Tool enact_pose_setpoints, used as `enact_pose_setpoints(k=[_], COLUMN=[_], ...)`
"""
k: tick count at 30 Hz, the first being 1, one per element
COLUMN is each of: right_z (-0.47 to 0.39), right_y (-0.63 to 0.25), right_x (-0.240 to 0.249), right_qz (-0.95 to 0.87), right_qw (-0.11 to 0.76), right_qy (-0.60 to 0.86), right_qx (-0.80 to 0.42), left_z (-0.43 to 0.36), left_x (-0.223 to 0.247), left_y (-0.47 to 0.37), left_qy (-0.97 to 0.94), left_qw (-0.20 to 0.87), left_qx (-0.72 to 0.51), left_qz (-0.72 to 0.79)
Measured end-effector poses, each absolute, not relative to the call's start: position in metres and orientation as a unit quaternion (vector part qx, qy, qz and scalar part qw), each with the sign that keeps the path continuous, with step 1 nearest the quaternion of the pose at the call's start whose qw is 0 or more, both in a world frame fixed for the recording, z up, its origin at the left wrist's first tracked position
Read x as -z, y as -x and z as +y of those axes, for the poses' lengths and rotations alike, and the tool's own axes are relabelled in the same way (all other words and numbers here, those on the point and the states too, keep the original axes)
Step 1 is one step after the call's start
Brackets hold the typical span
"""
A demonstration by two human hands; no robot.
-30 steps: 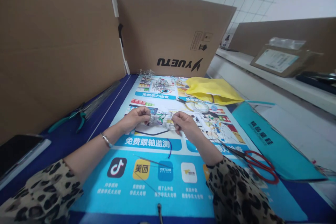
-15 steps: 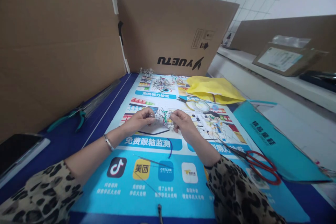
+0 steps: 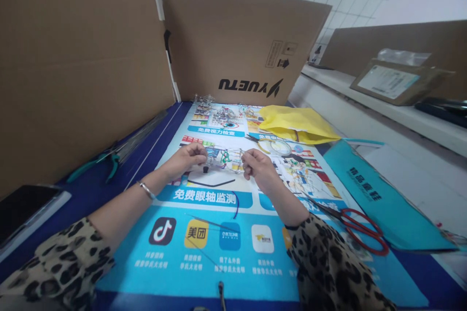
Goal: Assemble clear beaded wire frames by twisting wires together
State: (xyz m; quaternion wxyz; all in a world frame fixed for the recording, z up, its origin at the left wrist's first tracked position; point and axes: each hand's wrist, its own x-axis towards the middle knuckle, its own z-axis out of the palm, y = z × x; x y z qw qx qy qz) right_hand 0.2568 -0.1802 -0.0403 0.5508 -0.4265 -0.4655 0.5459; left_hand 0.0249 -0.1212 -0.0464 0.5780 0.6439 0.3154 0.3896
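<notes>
Between my hands hangs a thin wire piece with green coloured bits [image 3: 225, 157], held just above the printed sheet [image 3: 124, 267]; its exact kind is too fine to make out. My left hand [image 3: 191, 158] pinches its left end with thumb and forefinger. At its right end my right hand [image 3: 256, 163] is closed in a similar pinch. A short purple strand [image 3: 237, 205] lies on the sheet below my hands. Two thin needle-like rods [image 3: 209, 222] rest nearer to me.
Red-handled scissors [image 3: 361, 228] and a teal box flap [image 3: 383, 199] lie at right. Beyond my hands are small pliers [image 3: 255, 141], a yellow bag [image 3: 295, 124] and tangled wire pieces [image 3: 226, 116]. Teal-handled pliers [image 3: 95, 165] lie left; cardboard walls [image 3: 233, 34] stand behind.
My left hand has moved slightly left and up, my right hand slightly right, so they are farther apart. The wire piece is spread wider between them.
</notes>
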Motion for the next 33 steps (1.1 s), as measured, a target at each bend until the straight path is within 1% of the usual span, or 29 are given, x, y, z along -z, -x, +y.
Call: enact_pose_setpoints(k=[5,8,10,12,15,17,19,23,27,30,33], right_z=[-0.179,-0.178,-0.176,-0.175,-0.176,-0.178,-0.181,-0.186,-0.187,-0.187,-0.186], right_y=[-0.262,-0.263,-0.262,-0.261,-0.257,-0.255,-0.254,-0.255,-0.255,-0.253,-0.252], right_x=[0.040,0.044,0.048,0.051,0.055,0.054,0.051,0.043,0.039,0.040,0.044], right_qz=[-0.458,-0.457,-0.463,-0.472,-0.490,-0.496,-0.493,-0.474,-0.471,-0.487,-0.509], right_qw=[0.539,0.537,0.532,0.522,0.514,0.509,0.508,0.522,0.516,0.516,0.507], right_qy=[0.422,0.431,0.437,0.439,0.427,0.412,0.401,0.386,0.381,0.375,0.385], right_qx=[-0.567,-0.563,-0.559,-0.558,-0.560,-0.570,-0.581,-0.594,-0.605,-0.597,-0.580], left_z=[-0.118,-0.119,-0.121,-0.124,-0.134,-0.142,-0.146,-0.144,-0.138,-0.137,-0.139], left_x=[0.049,0.049,0.046,0.041,0.035,0.034,0.035,0.041,0.044,0.043,0.040], left_y=[-0.020,-0.022,-0.024,-0.029,-0.046,-0.061,-0.074,-0.087,-0.085,-0.082,-0.081], left_qy=[-0.628,-0.647,-0.692,-0.761,-0.862,-0.896,-0.908,-0.914,-0.907,-0.908,-0.915], left_qw=[0.613,0.586,0.512,0.385,0.182,0.100,0.062,0.038,-0.024,-0.086,-0.116], left_qx=[-0.345,-0.357,-0.369,-0.359,-0.289,-0.244,-0.223,-0.220,-0.205,-0.182,-0.164], left_qz=[0.333,0.331,0.350,0.380,0.375,0.357,0.349,0.339,0.367,0.368,0.351])
